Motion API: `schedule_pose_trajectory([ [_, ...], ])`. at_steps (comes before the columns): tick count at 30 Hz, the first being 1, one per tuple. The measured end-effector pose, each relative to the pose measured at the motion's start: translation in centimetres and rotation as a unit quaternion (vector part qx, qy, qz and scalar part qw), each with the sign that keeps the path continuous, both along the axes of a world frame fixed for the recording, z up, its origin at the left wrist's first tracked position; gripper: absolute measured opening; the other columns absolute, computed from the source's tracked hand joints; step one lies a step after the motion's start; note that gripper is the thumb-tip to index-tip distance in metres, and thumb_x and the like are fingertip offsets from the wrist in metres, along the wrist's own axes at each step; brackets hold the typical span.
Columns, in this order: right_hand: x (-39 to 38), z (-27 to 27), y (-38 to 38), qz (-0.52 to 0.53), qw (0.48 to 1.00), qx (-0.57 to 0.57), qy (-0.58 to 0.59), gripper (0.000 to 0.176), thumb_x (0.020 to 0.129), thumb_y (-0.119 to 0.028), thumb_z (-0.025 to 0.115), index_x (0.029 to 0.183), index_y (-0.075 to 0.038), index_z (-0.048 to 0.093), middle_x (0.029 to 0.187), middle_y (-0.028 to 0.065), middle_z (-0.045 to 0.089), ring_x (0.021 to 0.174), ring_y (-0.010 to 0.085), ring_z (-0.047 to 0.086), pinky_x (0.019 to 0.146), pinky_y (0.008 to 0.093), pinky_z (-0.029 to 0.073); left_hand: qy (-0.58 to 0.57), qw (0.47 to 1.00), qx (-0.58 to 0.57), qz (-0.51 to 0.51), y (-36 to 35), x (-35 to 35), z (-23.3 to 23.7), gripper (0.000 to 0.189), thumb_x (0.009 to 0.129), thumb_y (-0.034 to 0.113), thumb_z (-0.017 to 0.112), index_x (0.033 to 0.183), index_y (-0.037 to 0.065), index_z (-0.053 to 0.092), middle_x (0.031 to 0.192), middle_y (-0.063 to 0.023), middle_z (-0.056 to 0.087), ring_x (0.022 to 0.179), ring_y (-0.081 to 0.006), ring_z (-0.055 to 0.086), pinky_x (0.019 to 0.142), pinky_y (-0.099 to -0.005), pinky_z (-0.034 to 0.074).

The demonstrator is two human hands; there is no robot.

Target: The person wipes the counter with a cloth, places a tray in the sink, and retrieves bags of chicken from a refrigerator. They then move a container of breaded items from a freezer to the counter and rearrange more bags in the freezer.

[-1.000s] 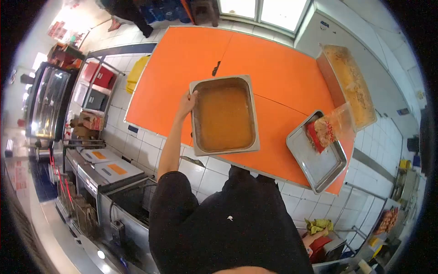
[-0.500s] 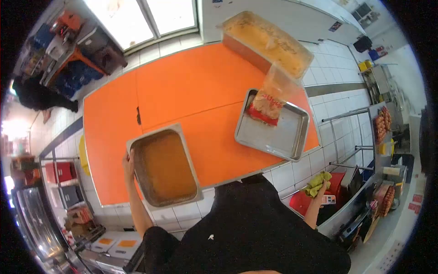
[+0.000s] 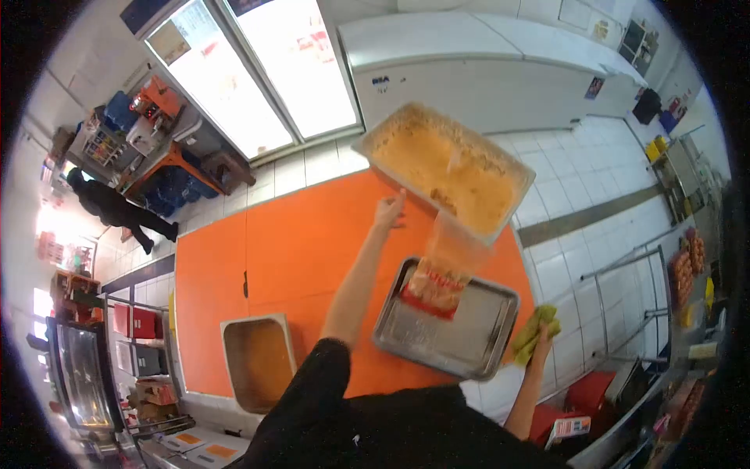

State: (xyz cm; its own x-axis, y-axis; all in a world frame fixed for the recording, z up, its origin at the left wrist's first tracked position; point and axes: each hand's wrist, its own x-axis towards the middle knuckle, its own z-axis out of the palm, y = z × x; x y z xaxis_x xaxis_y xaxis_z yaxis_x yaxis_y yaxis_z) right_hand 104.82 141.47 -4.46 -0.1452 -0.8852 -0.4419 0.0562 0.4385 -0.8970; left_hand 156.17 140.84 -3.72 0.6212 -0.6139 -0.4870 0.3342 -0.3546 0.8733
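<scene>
My left hand (image 3: 391, 211) is empty, its fingers apart, over the orange table (image 3: 312, 242) near the corner of a large clear tub (image 3: 453, 156) of yellowish crumbly contents. My right hand (image 3: 543, 341) grips a yellow-green cloth (image 3: 525, 344) beside the table's right edge. Between them lies a metal tray (image 3: 476, 336), with a red-and-clear plastic bag (image 3: 436, 289) of light contents resting partly on it. A deep metal pan (image 3: 262, 361) with an orange-brown inside stands at the table's near left.
A person in dark clothes (image 3: 117, 205) stands at the far left. Glass-door fridges (image 3: 289, 70) and a white chest freezer (image 3: 469, 90) are behind the table. Metal racks (image 3: 625, 305) stand at right, a red bin (image 3: 590, 391) below them. Shelves with boxes (image 3: 141, 320) stand at left.
My left hand has left the metal pan's rim and moved forward and right, toward the tub. My right hand still has the cloth. The view has tilted up, showing more of the fridges.
</scene>
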Motion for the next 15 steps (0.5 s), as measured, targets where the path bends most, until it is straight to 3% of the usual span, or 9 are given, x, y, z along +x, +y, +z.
schedule_pose_trajectory([
  [2,-1.8,-1.9,2.2,0.109,0.984,-0.024,0.139,0.048,0.083,-0.022,0.061,0.12,0.006,0.047,0.112,0.0138,0.056,0.097,0.0227,0.056,0.082,0.0343,0.045,0.083,0.992,0.026,0.086,-5.0,-0.9,-3.3,0.053,0.076,0.047,0.067,0.095,-0.001,0.058,0.078,-0.0105,0.059,0.066,-0.0209,0.059,0.053,-0.0365,0.052],
  [3,-2.4,-1.8,4.0,0.163,0.975,-0.021,0.151,0.05,0.081,-0.019,0.062,0.122,0.005,0.045,0.114,0.0139,0.055,0.1,0.023,0.055,0.084,0.0349,0.044,0.083,0.992,0.02,0.087,-6.8,-0.6,-5.6,0.053,0.076,0.047,0.067,0.095,-0.001,0.058,0.078,-0.0105,0.059,0.066,-0.0209,0.059,0.053,-0.0365,0.052],
  [5,-4.1,-3.5,7.3,0.241,0.959,-0.008,0.148,0.055,0.078,-0.014,0.066,0.125,0.003,0.043,0.117,0.0139,0.053,0.104,0.0238,0.053,0.088,0.0361,0.042,-0.121,0.949,0.126,0.261,-8.7,0.3,-9.8,0.04,0.075,0.034,0.07,0.086,-0.003,0.059,0.071,-0.0117,0.06,0.062,-0.0226,0.059,0.055,-0.0388,0.049],
  [7,-4.6,-5.0,8.9,0.269,0.954,0.007,0.135,0.058,0.076,-0.013,0.067,0.126,0.001,0.042,0.118,0.0138,0.053,0.106,0.0244,0.052,0.09,0.0368,0.041,-0.178,0.929,0.114,0.304,-7.2,-1.1,-4.6,0.033,0.073,0.028,0.069,0.082,-0.002,0.058,0.07,-0.0121,0.06,0.063,-0.0227,0.059,0.056,-0.0387,0.047],
  [8,-3.9,-4.5,9.6,0.221,0.962,0.038,0.157,0.058,0.076,-0.012,0.067,0.126,0.001,0.042,0.118,0.014,0.052,0.106,0.0249,0.052,0.09,0.0371,0.041,-0.238,0.905,0.097,0.34,-6.5,-1.4,-2.3,0.026,0.072,0.021,0.068,0.077,-0.001,0.057,0.069,-0.0125,0.061,0.063,-0.0229,0.059,0.057,-0.0385,0.046],
  [9,-3.5,-4.1,9.9,0.173,0.966,0.068,0.18,0.058,0.075,-0.01,0.068,0.126,0.0,0.042,0.118,0.0141,0.052,0.107,0.0255,0.052,0.09,0.0375,0.041,-0.235,0.904,0.104,0.343,-6.0,-0.5,-2.0,0.026,0.072,0.021,0.068,0.077,-0.001,0.057,0.069,-0.0125,0.061,0.063,-0.0229,0.059,0.057,-0.0385,0.046],
  [11,-3.8,-3.3,9.4,0.177,0.964,0.053,0.192,0.058,0.075,-0.011,0.068,0.127,0.001,0.042,0.119,0.0146,0.051,0.106,0.0258,0.052,0.089,0.0374,0.041,-0.243,0.883,0.039,0.4,-4.1,1.4,-2.2,0.021,0.071,0.017,0.067,0.073,0.001,0.054,0.069,-0.0115,0.061,0.062,-0.0225,0.058,0.056,-0.0373,0.044],
  [15,-5.1,-1.9,6.9,0.192,0.963,0.009,0.187,0.05,0.079,-0.013,0.065,0.122,0.003,0.046,0.114,0.0124,0.056,0.099,0.0236,0.056,0.084,0.0339,0.045,-0.172,0.887,0.069,0.424,2.3,4.7,-4.1,0.019,0.072,0.016,0.065,0.071,0.002,0.051,0.068,-0.011,0.06,0.063,-0.0243,0.058,0.058,-0.0378,0.044],
])
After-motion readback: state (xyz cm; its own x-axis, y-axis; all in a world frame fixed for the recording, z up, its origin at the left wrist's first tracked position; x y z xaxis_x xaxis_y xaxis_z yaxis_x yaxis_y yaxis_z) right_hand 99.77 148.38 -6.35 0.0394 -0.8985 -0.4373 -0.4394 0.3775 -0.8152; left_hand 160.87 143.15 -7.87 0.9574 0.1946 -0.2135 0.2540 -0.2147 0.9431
